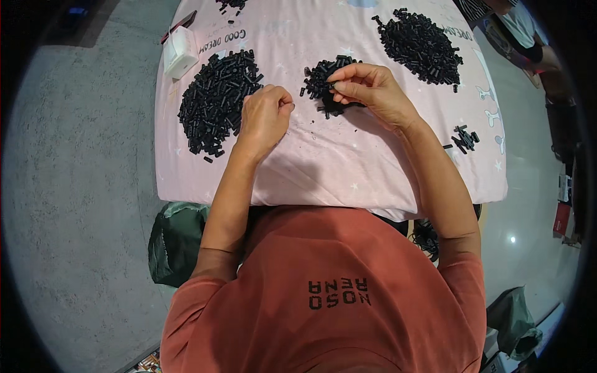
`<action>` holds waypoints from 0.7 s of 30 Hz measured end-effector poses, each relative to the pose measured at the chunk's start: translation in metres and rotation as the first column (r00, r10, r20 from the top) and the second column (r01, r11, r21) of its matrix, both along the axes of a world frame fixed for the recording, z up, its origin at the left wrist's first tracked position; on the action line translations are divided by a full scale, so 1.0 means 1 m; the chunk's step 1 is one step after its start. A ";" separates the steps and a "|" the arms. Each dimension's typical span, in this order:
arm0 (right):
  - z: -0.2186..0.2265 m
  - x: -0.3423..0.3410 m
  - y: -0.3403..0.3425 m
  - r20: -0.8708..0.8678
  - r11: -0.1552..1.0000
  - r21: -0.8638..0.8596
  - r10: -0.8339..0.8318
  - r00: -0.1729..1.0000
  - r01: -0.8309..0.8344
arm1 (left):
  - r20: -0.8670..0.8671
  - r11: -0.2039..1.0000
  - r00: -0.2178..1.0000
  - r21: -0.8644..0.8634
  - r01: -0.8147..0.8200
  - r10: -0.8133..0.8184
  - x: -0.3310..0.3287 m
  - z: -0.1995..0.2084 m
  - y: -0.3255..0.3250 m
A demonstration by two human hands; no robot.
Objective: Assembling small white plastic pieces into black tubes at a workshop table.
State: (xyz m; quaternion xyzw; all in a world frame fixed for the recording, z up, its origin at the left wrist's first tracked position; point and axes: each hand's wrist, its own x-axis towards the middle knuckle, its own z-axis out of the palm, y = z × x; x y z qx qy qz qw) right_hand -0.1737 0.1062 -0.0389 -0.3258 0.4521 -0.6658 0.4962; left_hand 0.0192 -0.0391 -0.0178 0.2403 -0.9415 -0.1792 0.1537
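My left hand [266,118] is closed, fingers curled, at the right edge of a large pile of small black cylindrical pieces [214,102]. What its fingers hold, if anything, is hidden. Over a smaller middle pile of similar black pieces [320,78], my right hand [376,93] has thumb and fingertips pinched together. Against the dark pile behind, I cannot make out what is in that pinch. Both hands are above the pink printed cloth [298,174] that covers the table.
Another large black pile [423,46] lies at the far right, with a few loose pieces [463,140] nearer. A white tissue pack [181,53] is at the left edge. Beside me on the floor stands a dark green bag [177,242]. Another person [528,37] is at the far right.
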 end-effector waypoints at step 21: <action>0.001 0.003 0.000 -0.028 0.998 0.020 0.052 0.998 -0.051 | -0.150 0.995 0.985 0.041 0.090 -0.083 -0.003 0.019 0.018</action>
